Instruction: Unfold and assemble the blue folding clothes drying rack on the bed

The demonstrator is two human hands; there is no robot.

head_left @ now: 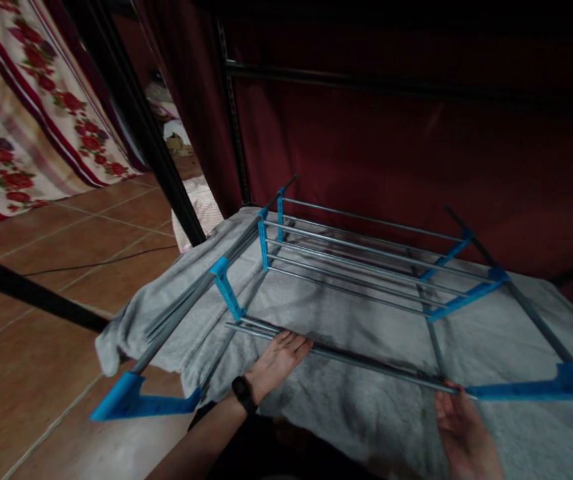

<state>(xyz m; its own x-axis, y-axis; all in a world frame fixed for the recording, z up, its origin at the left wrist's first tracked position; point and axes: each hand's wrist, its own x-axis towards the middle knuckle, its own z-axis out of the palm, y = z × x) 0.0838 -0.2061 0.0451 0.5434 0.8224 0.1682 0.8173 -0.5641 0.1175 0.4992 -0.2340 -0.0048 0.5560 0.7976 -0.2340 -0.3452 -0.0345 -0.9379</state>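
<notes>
A rack of grey metal rods with blue plastic brackets stands on a grey blanket. Across its near side lie a few loose-ended rods. My left hand, with a dark watch at the wrist, is wrapped over these rods near their left part. At their right end, beside a long blue bracket, my right hand pinches the rod ends between thumb and fingers. More thin rods rest along the rack's left side, near another blue bracket.
The blanket covers a raised surface framed by black metal posts. A dark red curtain hangs behind. At the left are a tiled floor, a black cable and a floral cloth.
</notes>
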